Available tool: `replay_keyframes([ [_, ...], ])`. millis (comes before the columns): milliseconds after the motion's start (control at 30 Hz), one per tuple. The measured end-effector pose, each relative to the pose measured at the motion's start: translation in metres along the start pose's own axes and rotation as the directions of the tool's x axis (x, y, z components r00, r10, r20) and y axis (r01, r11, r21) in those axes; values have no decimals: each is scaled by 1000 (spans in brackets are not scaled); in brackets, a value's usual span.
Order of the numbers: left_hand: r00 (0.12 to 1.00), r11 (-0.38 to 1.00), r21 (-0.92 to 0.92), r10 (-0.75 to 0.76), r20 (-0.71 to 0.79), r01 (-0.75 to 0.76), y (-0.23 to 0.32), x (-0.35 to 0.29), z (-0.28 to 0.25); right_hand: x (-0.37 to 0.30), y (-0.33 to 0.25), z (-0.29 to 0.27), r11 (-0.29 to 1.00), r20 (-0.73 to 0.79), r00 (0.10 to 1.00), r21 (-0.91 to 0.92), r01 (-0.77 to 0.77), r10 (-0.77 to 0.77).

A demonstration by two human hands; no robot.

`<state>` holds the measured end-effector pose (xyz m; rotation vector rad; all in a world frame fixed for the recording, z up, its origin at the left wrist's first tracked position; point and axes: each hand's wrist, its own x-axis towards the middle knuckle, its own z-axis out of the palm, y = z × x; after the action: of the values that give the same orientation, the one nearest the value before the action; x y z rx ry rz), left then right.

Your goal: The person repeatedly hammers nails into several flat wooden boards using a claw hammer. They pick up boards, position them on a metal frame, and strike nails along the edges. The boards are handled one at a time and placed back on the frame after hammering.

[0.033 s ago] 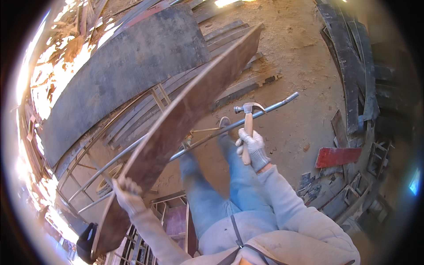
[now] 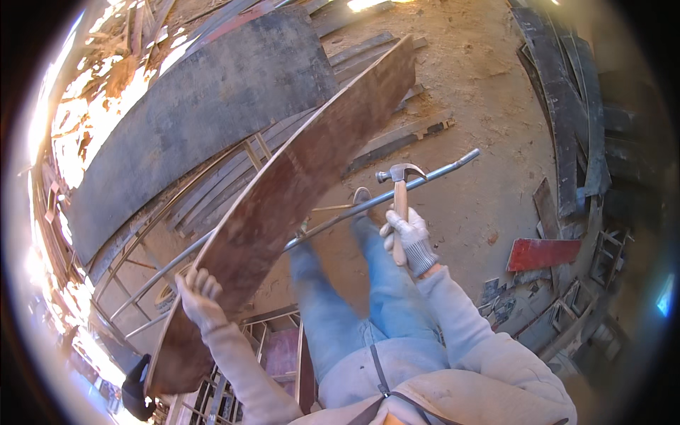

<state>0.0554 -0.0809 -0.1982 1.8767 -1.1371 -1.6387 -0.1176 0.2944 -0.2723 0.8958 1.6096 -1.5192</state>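
A long brown wooden board [image 2: 312, 156] slants across the view from the lower left to the upper middle, tilted so its broad face shows. My gloved left hand [image 2: 201, 297] is closed over the board's near-left edge. In my right hand [image 2: 409, 237], in a pale glove with a grey cuff, is a claw hammer [image 2: 401, 195], held upright by its wooden handle, metal head up. Behind the hammer passes a metal pipe [image 2: 446, 168], partly hidden by the board.
A large dark sheet [image 2: 205, 99] lies at the upper left. Several planks lie beneath the board on the dirt floor [image 2: 474, 92]. Dark panels [image 2: 559, 106] and a red board piece [image 2: 544, 253] lie at the right. Below the board are metal frames [image 2: 258, 340].
The board has turned a little, showing more of its brown face. My left hand has moved slightly up with it. The hammer has barely shifted.
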Motion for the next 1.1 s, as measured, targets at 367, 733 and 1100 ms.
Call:
replay_keyframes([
  [367, 641, -247, 801, 493, 588, -545, -108, 116, -61, -21, -11, -51, 955, 678, 734, 246, -164, -49],
  [733, 959, 41, 986, 242, 148, -163, -183, 274, -155, -39, 50, 46, 674, 458, 832, -510, 534, -313],
  [1100, 742, -24, 862, 497, 450, -507, -182, 260, -190, 37, 100, 147, 527, 250, 788, -626, 575, -563],
])
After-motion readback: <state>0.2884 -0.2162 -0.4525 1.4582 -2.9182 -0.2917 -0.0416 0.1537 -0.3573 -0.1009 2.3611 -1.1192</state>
